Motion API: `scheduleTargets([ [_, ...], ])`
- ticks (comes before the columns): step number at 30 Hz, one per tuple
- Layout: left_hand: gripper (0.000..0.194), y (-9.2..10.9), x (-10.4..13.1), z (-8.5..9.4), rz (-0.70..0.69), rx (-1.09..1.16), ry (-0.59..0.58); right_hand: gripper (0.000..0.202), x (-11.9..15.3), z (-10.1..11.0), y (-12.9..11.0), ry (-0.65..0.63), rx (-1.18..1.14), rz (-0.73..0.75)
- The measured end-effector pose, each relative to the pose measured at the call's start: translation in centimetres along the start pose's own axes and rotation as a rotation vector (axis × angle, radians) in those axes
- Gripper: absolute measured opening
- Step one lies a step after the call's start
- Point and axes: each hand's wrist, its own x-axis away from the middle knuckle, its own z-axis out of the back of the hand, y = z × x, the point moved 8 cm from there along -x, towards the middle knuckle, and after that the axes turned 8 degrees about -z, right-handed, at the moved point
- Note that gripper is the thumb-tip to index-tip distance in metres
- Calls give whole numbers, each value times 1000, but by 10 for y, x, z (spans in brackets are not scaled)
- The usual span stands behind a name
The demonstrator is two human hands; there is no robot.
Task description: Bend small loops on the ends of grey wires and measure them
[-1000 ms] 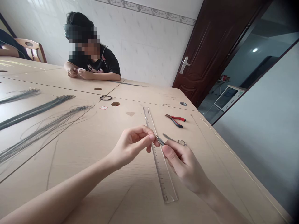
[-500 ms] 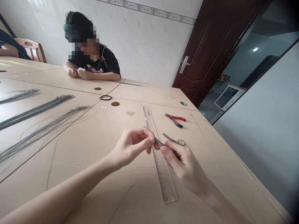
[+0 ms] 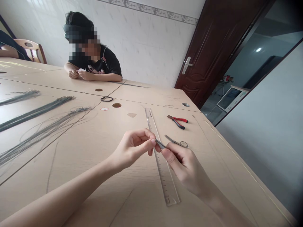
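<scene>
Pale wood grain ran across the desk (image 3: pixel 90 154), in front of a marbled white wall (image 3: pixel 142 47). Over the clear ruler (image 3: pixel 167 181) we held a small tool (image 3: pixel 160 144), slim, grey and metallic, tapering toward our left hand (image 3: pixel 134 146). Our left fingers were narrow, thumb and forefinger pinched at its tip; whether they held something fine, we could not tell. Our right hand (image 3: pixel 187 162) gripped its body between thumb and curled fingers, both our forearms slanting inward.

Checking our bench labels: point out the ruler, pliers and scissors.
Ruler (image 3: pixel 169 182): head view, lower half.
Pliers (image 3: pixel 181 120): head view, red handle.
Scissors (image 3: pixel 169 138): head view, blade end.
</scene>
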Motion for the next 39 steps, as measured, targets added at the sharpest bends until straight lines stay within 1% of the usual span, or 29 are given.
scheduleTargets([
  [6, 14, -1, 0, 0, 0, 1, 2, 34, 2, 0, 1, 4, -5, -1],
  [10, 16, -2, -1, 0, 7, -11, 0, 31, 2, -2, 4, -12, -17, -28],
  [15, 16, -2, -1, 0, 4, 2, -5, 34, 1, 0, 1, 5, -1, -6],
  [19, 15, -2, 0, 1, 11, -7, -7, 31, 1, 0, 0, -15, -12, -11],
  [25, 15, -2, 0, 0, 12, 5, -6, 28, 1, 1, -1, -11, -12, -12],
  [28, 15, -1, 0, 0, 13, 7, -7, 31, 1, 2, 0, -5, -31, -16],
  [32, 15, 0, 1, -1, 3, 0, -17, 37, 0, 3, 7, -6, -114, -73],
  [34, 16, 0, 0, -1, -2, 5, -20, 38, 1, 3, 7, -12, -122, -74],
  [39, 14, -1, -1, -1, -1, 31, -18, 32, 2, 0, 3, -39, -73, -44],
])
